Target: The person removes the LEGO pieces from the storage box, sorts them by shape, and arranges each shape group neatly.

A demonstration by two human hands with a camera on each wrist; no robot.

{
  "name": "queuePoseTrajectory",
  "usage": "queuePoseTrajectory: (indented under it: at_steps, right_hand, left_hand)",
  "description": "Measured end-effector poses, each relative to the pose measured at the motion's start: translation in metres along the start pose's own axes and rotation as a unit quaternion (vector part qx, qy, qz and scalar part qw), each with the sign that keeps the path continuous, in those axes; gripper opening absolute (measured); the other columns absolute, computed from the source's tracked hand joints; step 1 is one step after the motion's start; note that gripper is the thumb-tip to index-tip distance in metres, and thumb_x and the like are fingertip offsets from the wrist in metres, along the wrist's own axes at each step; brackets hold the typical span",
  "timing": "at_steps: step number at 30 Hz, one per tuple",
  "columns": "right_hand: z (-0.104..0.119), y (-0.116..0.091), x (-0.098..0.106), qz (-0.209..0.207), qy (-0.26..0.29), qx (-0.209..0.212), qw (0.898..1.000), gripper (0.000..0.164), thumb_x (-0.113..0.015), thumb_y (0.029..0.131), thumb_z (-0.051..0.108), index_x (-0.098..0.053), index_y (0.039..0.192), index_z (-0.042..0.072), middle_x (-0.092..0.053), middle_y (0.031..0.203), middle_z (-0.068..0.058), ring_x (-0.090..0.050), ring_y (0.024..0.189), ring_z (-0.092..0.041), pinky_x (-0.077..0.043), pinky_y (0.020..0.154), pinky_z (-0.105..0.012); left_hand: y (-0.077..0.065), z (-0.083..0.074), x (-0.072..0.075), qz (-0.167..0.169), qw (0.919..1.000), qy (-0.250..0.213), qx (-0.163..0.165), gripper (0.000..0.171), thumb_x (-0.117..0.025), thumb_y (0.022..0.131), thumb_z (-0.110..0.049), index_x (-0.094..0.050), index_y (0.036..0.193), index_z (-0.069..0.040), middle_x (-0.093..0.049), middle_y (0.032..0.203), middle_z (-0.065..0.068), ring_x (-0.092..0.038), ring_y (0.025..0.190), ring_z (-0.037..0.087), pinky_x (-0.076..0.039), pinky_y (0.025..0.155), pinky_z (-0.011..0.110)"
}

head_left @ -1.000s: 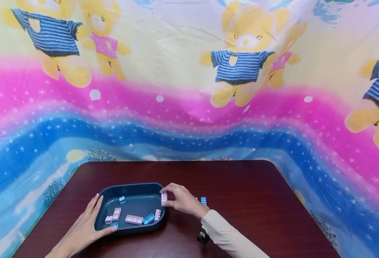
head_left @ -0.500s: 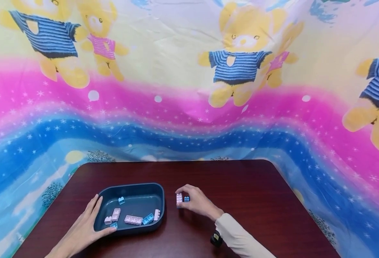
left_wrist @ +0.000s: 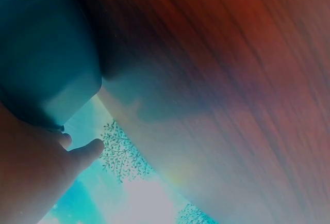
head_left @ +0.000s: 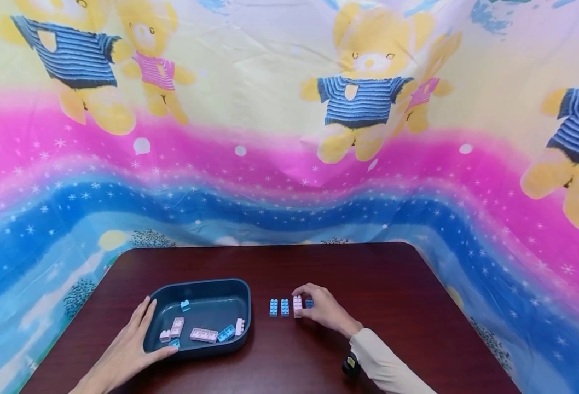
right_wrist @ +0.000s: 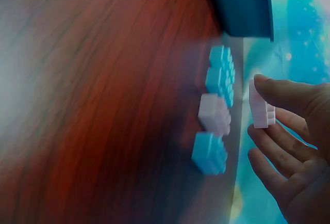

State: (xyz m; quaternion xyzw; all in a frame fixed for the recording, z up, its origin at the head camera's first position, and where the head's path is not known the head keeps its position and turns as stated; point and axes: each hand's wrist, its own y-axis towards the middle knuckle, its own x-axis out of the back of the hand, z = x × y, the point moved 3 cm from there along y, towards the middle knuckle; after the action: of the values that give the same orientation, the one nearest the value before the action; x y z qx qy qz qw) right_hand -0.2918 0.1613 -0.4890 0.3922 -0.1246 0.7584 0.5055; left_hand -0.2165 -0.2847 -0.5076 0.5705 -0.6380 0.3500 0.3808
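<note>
My right hand (head_left: pixel 326 310) pinches a pink toy building brick (right_wrist: pixel 259 106) between thumb and fingers, above a row of bricks on the table. In the right wrist view that row runs from a blue brick (right_wrist: pixel 220 56) to a second blue brick (right_wrist: pixel 216 79), a pink brick (right_wrist: pixel 212 113) and another blue brick (right_wrist: pixel 208 153). The head view has the held brick over the row's right part. My left hand (head_left: pixel 124 342) rests at the near left corner of a dark teal tray (head_left: pixel 210 301), fingers along its left side, thumb over the front rim.
Inside the tray lie several loose bricks, among them a long pink brick (head_left: pixel 203 334), a blue brick (head_left: pixel 226 332) and a small blue brick (head_left: pixel 185 306). The brown table (head_left: pixel 368 273) ends at a printed curtain (head_left: pixel 270 208) behind it.
My right hand has moved right with the pink brick, from the tray's right rim to the row. Two blue bricks it covered now show to its left. My left hand stays at the tray.
</note>
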Motion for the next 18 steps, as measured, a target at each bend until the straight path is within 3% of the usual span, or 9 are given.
queuePoseTrajectory:
  at_steps: [10,18]
  right_hand:
    - [-0.031,-0.020,0.016,-0.030,-0.007,-0.009,0.999,0.034,-0.082,0.091,0.002,-0.072,0.124,0.000,-0.070,0.120,-0.012,-0.069,0.107,-0.032,-0.059,0.092,-0.050]
    - [-0.042,-0.029,0.020,-0.041,-0.020,-0.036,0.998,0.034,-0.081,0.092,0.002,-0.072,0.125,0.001,-0.070,0.123,-0.014,-0.068,0.109,-0.031,-0.058,0.093,-0.050]
  left_hand:
    - [0.001,0.000,0.000,-0.001,1.0000,0.001,0.002,0.125,-0.073,0.089,-0.066,-0.004,0.168,0.002,-0.005,0.168,0.035,-0.027,0.140,0.065,-0.036,0.099,0.083]
    - [0.001,0.001,0.000,0.001,1.0000,0.003,0.002,0.124,-0.073,0.090,-0.066,-0.004,0.168,0.002,-0.004,0.168,0.035,-0.026,0.140,0.065,-0.036,0.099,0.083]
